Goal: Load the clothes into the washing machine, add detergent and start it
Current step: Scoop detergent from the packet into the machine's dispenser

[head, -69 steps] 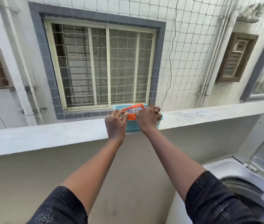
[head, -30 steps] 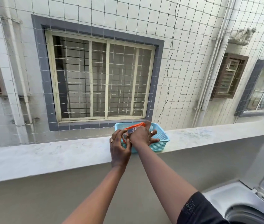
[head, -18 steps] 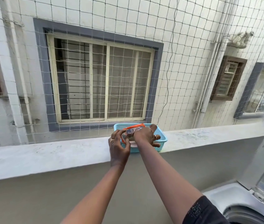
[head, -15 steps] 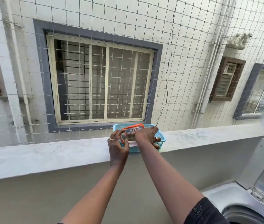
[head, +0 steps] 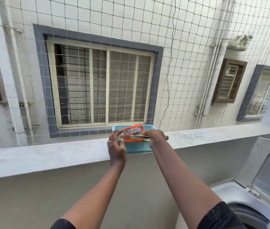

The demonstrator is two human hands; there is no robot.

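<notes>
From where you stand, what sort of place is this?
Likely an apartment balcony used for laundry: a washing machine with its lid up, a concrete ledge with netting above it, and a neighbouring building's window beyond.

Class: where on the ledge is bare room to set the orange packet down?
The ledge is bare left of the blue basket, to the picture's edge, and right of it toward the washing machine lid. Crowded: over the basket, where the left hand and right hand hold the orange packet.
</notes>
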